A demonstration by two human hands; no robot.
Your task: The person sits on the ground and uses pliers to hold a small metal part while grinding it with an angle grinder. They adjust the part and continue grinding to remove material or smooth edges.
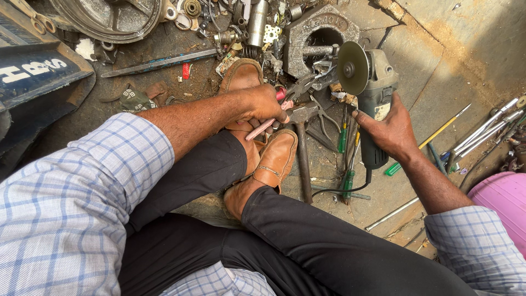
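While the right hand (390, 127) is wrapped around the dark grey-green body of an electric angle grinder (372, 98), the tool stands tilted over the dirt floor (438, 71), its round grey abrasive disc (352, 67) facing left at the upper end and its black cord (342, 190) trailing from the lower end across the ground. Just left of the disc, the left hand (267, 104) is closed on the pink-red handles of a pair of steel pliers (285, 101), whose dark jaws point up and to the right toward the disc; whether they pinch anything cannot be told. Both hands work above the person's two tan leather shoes (268, 159), crossed on the floor below black trousers (307, 241) and blue-and-white checked shirt sleeves (82, 203). Right beside the shoes lies a hammer with a dark wooden shaft (302, 159), and near it several green-handled screwdrivers (346, 164). Farther out, a heavy grey cast-metal block with a round hole (315, 38) sits among small scattered metal parts, a long flat steel file (159, 63) lies to the upper left near a round metal drum (109, 19), bright steel rods (487, 129) lie at the right, and a pink plastic tub (501, 200) shows at the right edge.
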